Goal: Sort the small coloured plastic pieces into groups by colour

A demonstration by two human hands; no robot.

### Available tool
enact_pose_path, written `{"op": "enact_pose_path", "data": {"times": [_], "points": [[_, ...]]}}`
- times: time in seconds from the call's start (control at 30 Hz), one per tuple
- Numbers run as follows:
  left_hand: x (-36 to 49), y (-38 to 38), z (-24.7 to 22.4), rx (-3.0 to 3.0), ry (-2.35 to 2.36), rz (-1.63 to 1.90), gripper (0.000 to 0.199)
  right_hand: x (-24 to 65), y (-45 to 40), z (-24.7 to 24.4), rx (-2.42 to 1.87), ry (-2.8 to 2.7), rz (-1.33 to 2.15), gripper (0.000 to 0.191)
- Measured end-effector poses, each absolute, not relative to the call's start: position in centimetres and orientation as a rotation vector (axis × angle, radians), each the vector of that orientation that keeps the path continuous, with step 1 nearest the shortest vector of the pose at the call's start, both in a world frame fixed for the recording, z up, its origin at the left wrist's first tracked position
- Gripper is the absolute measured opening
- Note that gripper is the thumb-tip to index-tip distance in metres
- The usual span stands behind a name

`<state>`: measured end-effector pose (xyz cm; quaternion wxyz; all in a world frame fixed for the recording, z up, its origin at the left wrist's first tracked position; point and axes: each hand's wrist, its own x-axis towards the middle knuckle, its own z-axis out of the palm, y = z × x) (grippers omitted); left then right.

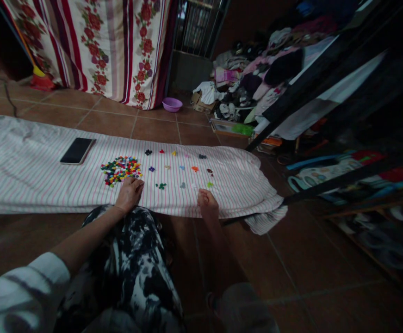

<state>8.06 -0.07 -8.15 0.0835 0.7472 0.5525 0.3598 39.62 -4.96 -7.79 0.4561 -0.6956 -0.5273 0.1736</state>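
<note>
A mixed heap of small coloured pieces (121,169) lies on the striped cloth (48,185). My left hand (130,193) rests at the heap's near edge with its fingers closed; what they hold, if anything, is too small to tell. To the right, small single-colour groups sit in rows, among them dark green pieces (160,186), orange pieces (195,169), brown pieces (210,172) and grey pieces (182,185). My right hand (207,201) is closed in a pinch beside white pieces (194,186) and lime green pieces (209,184); its fingertips hide whatever is between them.
A black phone (77,151) lies on the cloth left of the heap. Beyond the cloth, a purple basin (172,105) stands on the tiled floor near a floral curtain (97,46). Piled clothes (253,78) and dark slanting bars (326,182) are on the right.
</note>
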Motion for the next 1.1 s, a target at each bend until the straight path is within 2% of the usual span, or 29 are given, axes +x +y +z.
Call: {"op": "enact_pose_path", "data": {"times": [0.37, 0.77, 1.1], "points": [[8.4, 0.0, -8.5, 2.359, 1.681, 1.116, 0.026, 45.1, -1.2, -7.7, -1.858, -1.355, 0.065, 0.034], [8.5, -0.3, -8.0, 2.338, 1.667, 1.102, 0.026, 45.7, 1.3, -7.6, -1.882, -1.583, 0.137, 0.019], [8.5, -0.4, -8.1, 2.371, 1.655, 1.088, 0.027, 46.1, 1.8, -7.8, -1.883, -1.621, 0.137, 0.029]]}}
